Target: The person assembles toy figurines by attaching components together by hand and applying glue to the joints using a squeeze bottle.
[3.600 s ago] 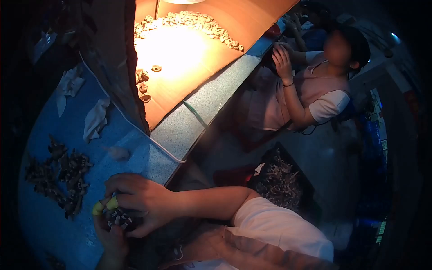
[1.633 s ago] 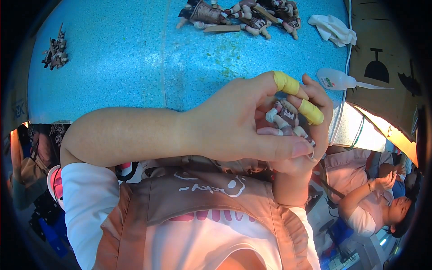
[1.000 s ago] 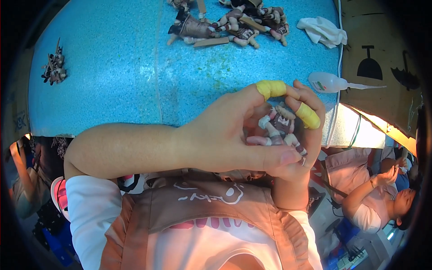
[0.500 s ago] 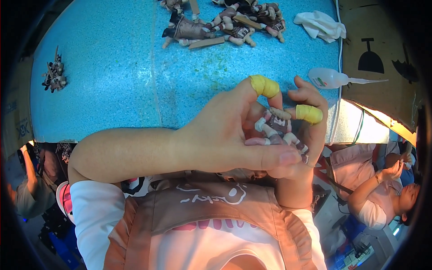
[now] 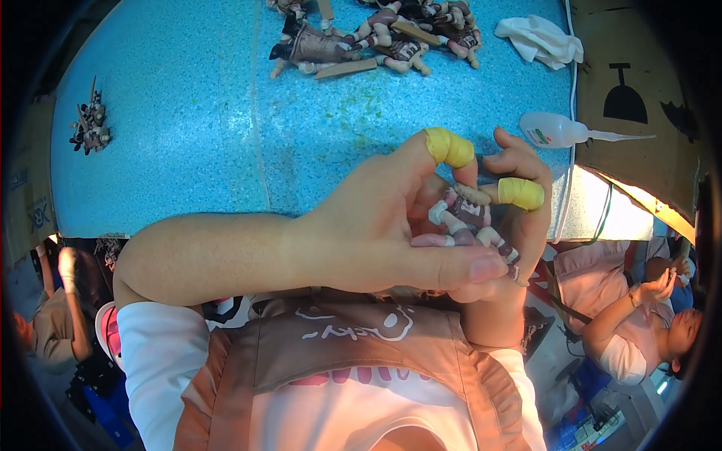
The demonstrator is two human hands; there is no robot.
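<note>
In front of my chest, both hands close around a small painted figurine [image 5: 468, 212] with brown clothing and pale limbs. My left hand [image 5: 380, 218] reaches in from the left, its thumb along the near side of the figurine and its index finger, wrapped in yellow tape, bent over the top. Cupped around the other side is my right hand [image 5: 526, 225], also with yellow tape on a finger whose tip presses at the figurine's top. Part of the figurine is hidden by the fingers.
Across the blue speckled table [image 5: 188, 150] lies a pile of similar figurines [image 5: 398, 45] with flat tan strips; a smaller cluster [image 5: 90, 128] sits far left. A white cloth [image 5: 538, 41], a nozzle bottle [image 5: 553, 131] and a cardboard box [image 5: 624, 52] are at right. Other people sit on both sides.
My hands keep the same hold on the figurine, with hardly any shift. At the far left, another person's arms have moved. The view has drifted slightly.
</note>
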